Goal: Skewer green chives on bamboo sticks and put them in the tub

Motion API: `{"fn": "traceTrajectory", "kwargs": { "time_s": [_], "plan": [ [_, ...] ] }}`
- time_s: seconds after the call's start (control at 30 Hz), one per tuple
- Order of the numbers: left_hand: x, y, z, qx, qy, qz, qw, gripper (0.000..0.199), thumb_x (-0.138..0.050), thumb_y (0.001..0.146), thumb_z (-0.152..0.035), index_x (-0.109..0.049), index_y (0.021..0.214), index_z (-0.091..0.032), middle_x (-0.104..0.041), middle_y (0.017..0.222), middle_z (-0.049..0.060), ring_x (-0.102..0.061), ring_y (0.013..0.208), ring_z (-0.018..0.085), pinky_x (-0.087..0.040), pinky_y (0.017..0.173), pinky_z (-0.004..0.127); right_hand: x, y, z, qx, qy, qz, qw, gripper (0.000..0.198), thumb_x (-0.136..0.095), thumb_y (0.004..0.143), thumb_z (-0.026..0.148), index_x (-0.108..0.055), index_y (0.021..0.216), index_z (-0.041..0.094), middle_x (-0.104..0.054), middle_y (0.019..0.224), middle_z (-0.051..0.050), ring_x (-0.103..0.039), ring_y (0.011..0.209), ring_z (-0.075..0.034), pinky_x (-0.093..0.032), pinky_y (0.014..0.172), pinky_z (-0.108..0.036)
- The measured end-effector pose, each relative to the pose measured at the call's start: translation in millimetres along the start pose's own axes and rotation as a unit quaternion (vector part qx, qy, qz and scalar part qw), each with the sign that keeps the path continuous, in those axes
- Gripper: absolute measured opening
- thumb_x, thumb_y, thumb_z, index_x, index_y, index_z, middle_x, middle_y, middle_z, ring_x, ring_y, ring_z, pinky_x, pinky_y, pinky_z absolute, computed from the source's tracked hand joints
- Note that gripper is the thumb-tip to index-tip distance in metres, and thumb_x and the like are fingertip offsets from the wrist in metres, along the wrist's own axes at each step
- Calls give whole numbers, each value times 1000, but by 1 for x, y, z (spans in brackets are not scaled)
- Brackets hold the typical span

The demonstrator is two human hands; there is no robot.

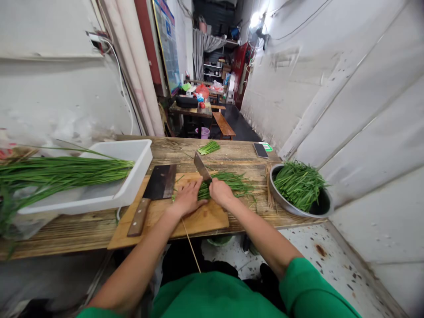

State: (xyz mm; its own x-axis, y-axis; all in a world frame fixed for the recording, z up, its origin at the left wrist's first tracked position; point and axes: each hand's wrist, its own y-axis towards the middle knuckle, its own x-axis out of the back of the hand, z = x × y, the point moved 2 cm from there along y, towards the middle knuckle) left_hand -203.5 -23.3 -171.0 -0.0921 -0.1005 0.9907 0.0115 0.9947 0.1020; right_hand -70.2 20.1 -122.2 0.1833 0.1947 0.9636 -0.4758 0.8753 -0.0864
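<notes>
The right hand's grip is closed around a knife; the left hand lies flat, loosely spread, over green stalks on the board, mid-counter. Writing on the far-right green card and far-left poster is unreadable.

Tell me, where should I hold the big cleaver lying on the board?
Best take the cleaver by its wooden handle, coming from the near left: the handle points toward the near edge, while the blade lies flat beyond, closer to the left hand.
</notes>
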Motion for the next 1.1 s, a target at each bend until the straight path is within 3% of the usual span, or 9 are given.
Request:
{"fn": "traceTrajectory", "kwargs": {
  "time_s": [0.07,0.13,0.2,0.3,0.4,0.63,0.83,1.0,1.1],
  "plan": [
    [12,-16,9,14,-1,-42,999,93,-55,68,-59,-14,139,-16,-30,140,16,-24,127,31,-19,101,44,4,-9,-16,-14,-8,-40,999,30,-23,94,24,-48,106,10,-65,90,-15,-64,84,-22,-44,69,-29],
    [23,-37,21,48,2,-92,995,92,-59,66,-55,-18,139,-15,-25,142,15,-23,128,32,-20,102,44,8,-20,-43,-44,-34,-94,994,32,-20,94,27,-48,103,13,-66,86,-13,-64,78,-22,-44,66,-29],
    [28,-57,32,73,-10,-118,990,71,-55,73,-47,-33,133,-17,-34,138,13,-31,124,30,-27,99,42,8,-30,-76,-100,-74,-139,982,31,-24,94,31,-50,98,14,-65,83,-12,-64,74,-22,-44,63,-28],
    [28,-73,40,73,-58,-130,987,33,-44,83,-36,-60,108,-21,-57,117,7,-50,106,24,-36,90,35,-3,-38,-120,-165,-120,-155,967,27,-34,91,34,-49,98,13,-64,86,-14,-64,76,-22,-44,62,-27],
    [25,-66,36,63,-89,-134,985,30,-40,86,-34,-68,89,-22,-65,99,6,-56,92,21,-37,83,33,-19,-36,-146,-190,-145,-136,962,25,-42,88,33,-47,102,12,-62,89,-14,-64,78,-22,-44,62,-27],
    [27,-20,25,-8,-43,-78,996,20,-49,82,-26,-66,91,-22,-65,94,6,-53,92,21,-32,78,33,-38,-26,-153,-195,-143,-116,963,28,-46,86,36,-47,104,13,-62,91,-13,-64,80,-21,-44,63,-27],
    [24,-4,27,-45,-7,-35,998,20,-47,83,-26,-66,81,-21,-65,87,7,-53,91,20,-31,78,32,-41,-22,-156,-191,-139,-107,966,27,-47,85,36,-51,98,13,-62,90,-12,-64,80,-21,-44,64,-26],
    [25,-3,28,-49,-55,-55,996,25,-41,85,-27,-64,81,-19,-65,86,7,-57,85,18,-37,74,27,-43,-23,-151,-188,-139,-109,966,25,-48,84,32,-52,97,11,-62,87,-12,-63,78,-22,-44,63,-28],
    [35,-8,25,-18,-133,-106,985,25,-41,85,-28,-63,84,-18,-65,85,5,-58,79,16,-41,70,25,-39,-27,-147,-185,-138,-115,966,23,-49,84,28,-54,96,10,-61,88,-14,-61,82,-23,-43,64,-28]
  ]
}}
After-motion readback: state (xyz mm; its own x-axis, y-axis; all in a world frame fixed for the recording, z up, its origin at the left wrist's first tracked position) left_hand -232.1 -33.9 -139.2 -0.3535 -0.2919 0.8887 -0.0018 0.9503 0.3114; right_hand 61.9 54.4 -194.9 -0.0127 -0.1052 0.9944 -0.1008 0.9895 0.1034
